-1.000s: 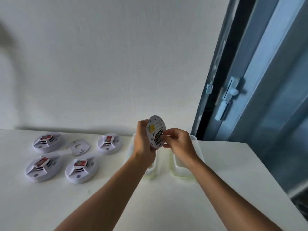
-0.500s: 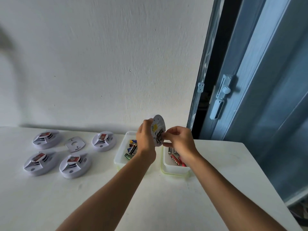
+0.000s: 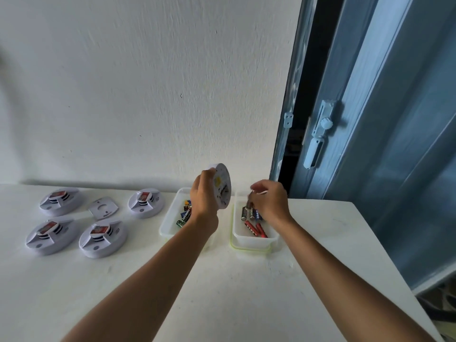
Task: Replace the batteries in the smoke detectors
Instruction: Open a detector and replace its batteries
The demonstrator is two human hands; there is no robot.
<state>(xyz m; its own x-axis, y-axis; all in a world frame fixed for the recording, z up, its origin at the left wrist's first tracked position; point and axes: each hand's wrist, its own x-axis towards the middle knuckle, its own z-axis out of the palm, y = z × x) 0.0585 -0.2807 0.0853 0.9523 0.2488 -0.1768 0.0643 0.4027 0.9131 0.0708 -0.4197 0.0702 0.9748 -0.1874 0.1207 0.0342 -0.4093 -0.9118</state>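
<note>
My left hand (image 3: pixel 203 197) grips a white round smoke detector (image 3: pixel 223 186) on edge above the table, its open back turned to the right. My right hand (image 3: pixel 270 203) hovers over the right container (image 3: pixel 251 245), with curled fingers pinching a dark battery (image 3: pixel 249 206) that points down; the blur hides detail. Black and red batteries (image 3: pixel 255 229) lie in that container. The left container (image 3: pixel 165 228) holds several mixed batteries (image 3: pixel 185 213), partly hidden by my left wrist.
Several more smoke detectors lie face up at the table's left, among them one at the back (image 3: pixel 146 203) and one at the front (image 3: pixel 102 238). A loose mounting plate (image 3: pixel 103 208) lies between them. A blue door (image 3: pixel 370 134) stands at the right.
My right hand left the detector's back and dropped to the right container, now with a battery in its fingertips. The left hand kept the detector up. The view tilted down slightly.
</note>
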